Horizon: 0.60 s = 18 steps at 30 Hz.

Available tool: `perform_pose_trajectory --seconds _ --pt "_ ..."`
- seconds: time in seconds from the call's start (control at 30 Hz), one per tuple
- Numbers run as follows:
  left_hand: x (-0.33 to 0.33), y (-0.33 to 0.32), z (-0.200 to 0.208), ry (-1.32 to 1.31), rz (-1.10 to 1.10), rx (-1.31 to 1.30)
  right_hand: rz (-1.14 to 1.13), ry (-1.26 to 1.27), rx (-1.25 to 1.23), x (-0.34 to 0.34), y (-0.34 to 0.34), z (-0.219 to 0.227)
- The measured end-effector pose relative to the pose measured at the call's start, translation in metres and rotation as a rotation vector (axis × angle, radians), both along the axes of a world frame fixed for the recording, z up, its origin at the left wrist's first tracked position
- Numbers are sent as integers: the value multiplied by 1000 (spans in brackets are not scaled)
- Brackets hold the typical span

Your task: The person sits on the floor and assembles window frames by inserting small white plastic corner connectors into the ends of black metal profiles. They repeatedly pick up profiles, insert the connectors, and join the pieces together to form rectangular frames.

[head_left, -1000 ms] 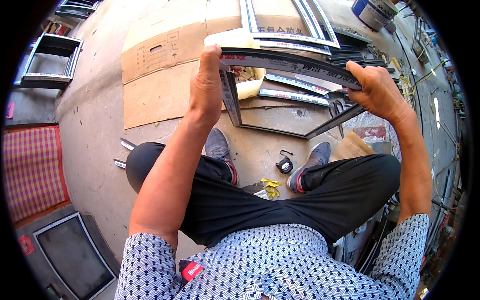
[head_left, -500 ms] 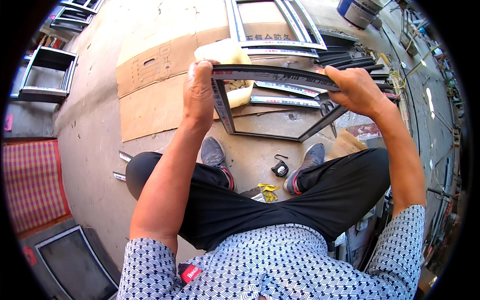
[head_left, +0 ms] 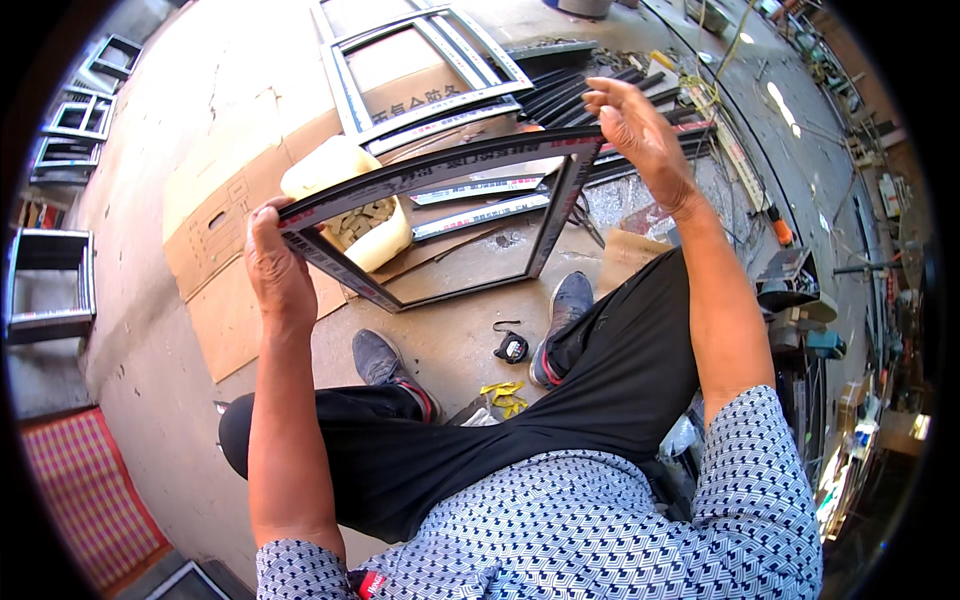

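A rectangular dark frame (head_left: 430, 178), its faces covered in printed white film, is held up tilted in front of me above my shoes. My left hand (head_left: 280, 268) is closed round its left upper corner, thumb on top. My right hand (head_left: 645, 145) is at the opposite upper corner, fingers spread and off the bar; whether the palm touches the corner I cannot tell. Behind the frame's left part stands a cut-open cream plastic container (head_left: 330, 168) with small tan pieces (head_left: 362, 222) in it, partly hidden by the upper bar.
Cardboard (head_left: 215, 270) lies on the floor, with more frames (head_left: 350, 95) stacked on it. Dark profiles (head_left: 570, 95) lie to their right. A tape measure (head_left: 511, 347) and yellow strips (head_left: 505, 398) sit between my feet. Further frames (head_left: 50, 285) stand at far left.
The right hand's fingers have come off the frame's upper bar and spread. In the picture, the frame and left hand are further left; the whole view has shifted too.
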State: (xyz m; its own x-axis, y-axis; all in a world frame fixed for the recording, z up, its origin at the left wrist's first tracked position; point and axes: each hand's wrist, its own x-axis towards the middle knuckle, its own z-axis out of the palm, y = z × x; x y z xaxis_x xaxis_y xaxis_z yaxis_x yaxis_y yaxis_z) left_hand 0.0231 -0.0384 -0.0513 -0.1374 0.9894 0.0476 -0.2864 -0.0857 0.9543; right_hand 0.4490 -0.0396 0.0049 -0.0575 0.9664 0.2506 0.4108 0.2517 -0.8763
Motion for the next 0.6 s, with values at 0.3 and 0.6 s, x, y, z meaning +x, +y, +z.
perform_pose_trajectory --seconds 0.3,0.6 --pt "-11 7 4 340 135 11 151 43 -246 -1 -2 -15" --pt "23 -14 65 1223 151 470 245 95 -230 0 8 -29"
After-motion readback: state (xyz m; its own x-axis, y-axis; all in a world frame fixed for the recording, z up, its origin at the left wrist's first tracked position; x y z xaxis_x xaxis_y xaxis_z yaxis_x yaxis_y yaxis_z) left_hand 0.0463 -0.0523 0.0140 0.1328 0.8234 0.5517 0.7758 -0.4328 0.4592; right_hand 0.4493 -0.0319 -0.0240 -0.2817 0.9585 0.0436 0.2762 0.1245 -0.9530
